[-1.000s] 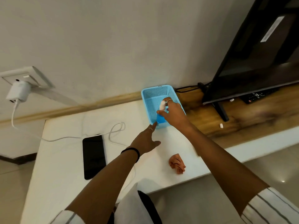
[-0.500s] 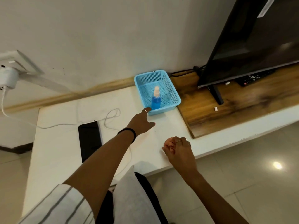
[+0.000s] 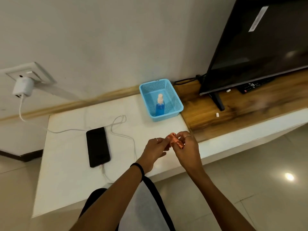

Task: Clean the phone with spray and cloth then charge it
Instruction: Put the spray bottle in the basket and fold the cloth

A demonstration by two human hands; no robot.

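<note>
A crumpled orange cloth (image 3: 174, 141) is held just above the white shelf (image 3: 70, 172), pinched between my left hand (image 3: 154, 150) and my right hand (image 3: 187, 150). The black phone (image 3: 98, 146) lies flat to the left of my hands, with the white cable (image 3: 124, 135) plugged into its near end. The cable runs to a white charger (image 3: 22, 88) in the wall socket. A blue spray bottle (image 3: 160, 105) with a white nozzle stands upright in the blue basket (image 3: 176, 100), beyond my hands.
A black television (image 3: 258, 47) stands on the wooden top (image 3: 241, 110) to the right, with a remote (image 3: 250, 85) under its edge and a small white piece (image 3: 217, 114) nearby. Tiled floor lies below the shelf's front edge.
My right hand left the spray bottle standing in the basket, came back and picked up the orange cloth. My left hand drew back from the basket and joined it on the cloth.
</note>
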